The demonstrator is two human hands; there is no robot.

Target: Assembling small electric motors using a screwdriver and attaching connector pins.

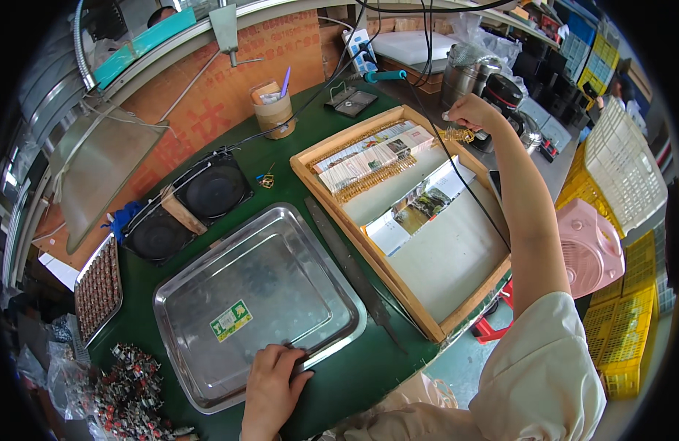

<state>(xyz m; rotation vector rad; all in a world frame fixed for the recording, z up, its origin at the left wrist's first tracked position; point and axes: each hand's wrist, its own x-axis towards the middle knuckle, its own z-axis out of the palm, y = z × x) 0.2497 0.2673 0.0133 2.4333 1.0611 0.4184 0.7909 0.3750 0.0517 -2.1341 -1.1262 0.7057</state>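
At the near edge of a shiny metal tray, my left hand rests with fingers curled over the rim and its thumb outside. A green and yellow sticker lies on the tray. My right hand is raised over the far right corner of a wooden box, its fingers pinched. Small gold-coloured metal parts hang just under those fingertips. Inside the box, rows of similar gold parts lie along printed paper strips. A printed sheet lies across its middle.
Two black fans stand left of the box. A dark metal strip lies between tray and box. A cup, a soldering iron and metal pots are farther back. Loose components are heaped near left.
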